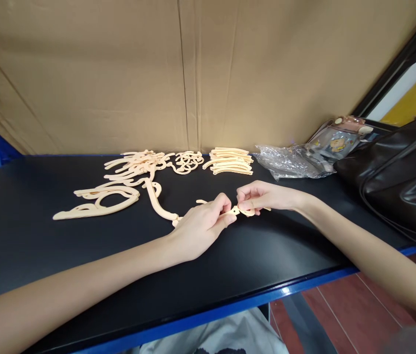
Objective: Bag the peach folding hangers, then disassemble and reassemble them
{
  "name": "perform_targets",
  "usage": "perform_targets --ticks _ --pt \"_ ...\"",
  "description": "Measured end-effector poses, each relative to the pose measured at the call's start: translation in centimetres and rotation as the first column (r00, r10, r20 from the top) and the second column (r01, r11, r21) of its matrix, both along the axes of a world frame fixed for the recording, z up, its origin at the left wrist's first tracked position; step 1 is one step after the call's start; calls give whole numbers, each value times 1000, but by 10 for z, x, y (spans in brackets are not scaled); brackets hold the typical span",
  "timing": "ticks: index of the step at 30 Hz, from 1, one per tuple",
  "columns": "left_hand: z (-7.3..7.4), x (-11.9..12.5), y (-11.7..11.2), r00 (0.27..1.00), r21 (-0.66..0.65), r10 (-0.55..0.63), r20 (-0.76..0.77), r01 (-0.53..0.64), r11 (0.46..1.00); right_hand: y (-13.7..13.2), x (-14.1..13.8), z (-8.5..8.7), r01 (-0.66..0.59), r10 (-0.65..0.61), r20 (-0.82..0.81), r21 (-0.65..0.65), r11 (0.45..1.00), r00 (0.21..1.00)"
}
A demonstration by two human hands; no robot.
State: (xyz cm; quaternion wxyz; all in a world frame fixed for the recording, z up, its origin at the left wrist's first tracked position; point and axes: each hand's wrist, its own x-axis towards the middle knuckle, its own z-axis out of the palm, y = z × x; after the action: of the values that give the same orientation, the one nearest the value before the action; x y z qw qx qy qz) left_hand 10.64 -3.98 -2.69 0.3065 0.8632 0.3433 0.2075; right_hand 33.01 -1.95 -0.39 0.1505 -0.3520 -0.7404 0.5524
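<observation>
Cream plastic parts of folding clothes hangers are in both hands, above the middle of the black table [127, 265]. My left hand [204, 226] is closed in a pinch on a hanger arm [234, 210], whose end with a small hole sticks out past the thumb. My right hand [257, 196] pinches a curved hanger hook [247, 213] against that end. Fingers hide much of both parts, so whether they are joined cannot be seen. Just left of my left hand lies another hanger arm [158, 202], partly covered by the hand.
Folded hangers [95, 211] lie at the left, near a heap of hanger parts [137, 164]. Behind are a pile of hooks [189, 161] and stacked arms [230, 161]. Clear plastic bags [292, 160] and a dark leather bag [400, 172] sit right. Cardboard [119, 73] stands behind.
</observation>
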Motion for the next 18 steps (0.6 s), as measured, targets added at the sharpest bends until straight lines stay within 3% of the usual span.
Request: perform_targets --ticks 5,10,18 --pt "-1 0 0 1000 -11 15 -22 -16 1000 -2 -1 0 0 1 -11 62 998 1000" --pt "-1 0 0 997 -8 26 -71 -26 1000 -9 -4 5 39 -57 80 209 977 995" --pt "-1 3 3 996 25 66 -65 -65 998 -20 -7 10 -34 -126 282 501 865 951"
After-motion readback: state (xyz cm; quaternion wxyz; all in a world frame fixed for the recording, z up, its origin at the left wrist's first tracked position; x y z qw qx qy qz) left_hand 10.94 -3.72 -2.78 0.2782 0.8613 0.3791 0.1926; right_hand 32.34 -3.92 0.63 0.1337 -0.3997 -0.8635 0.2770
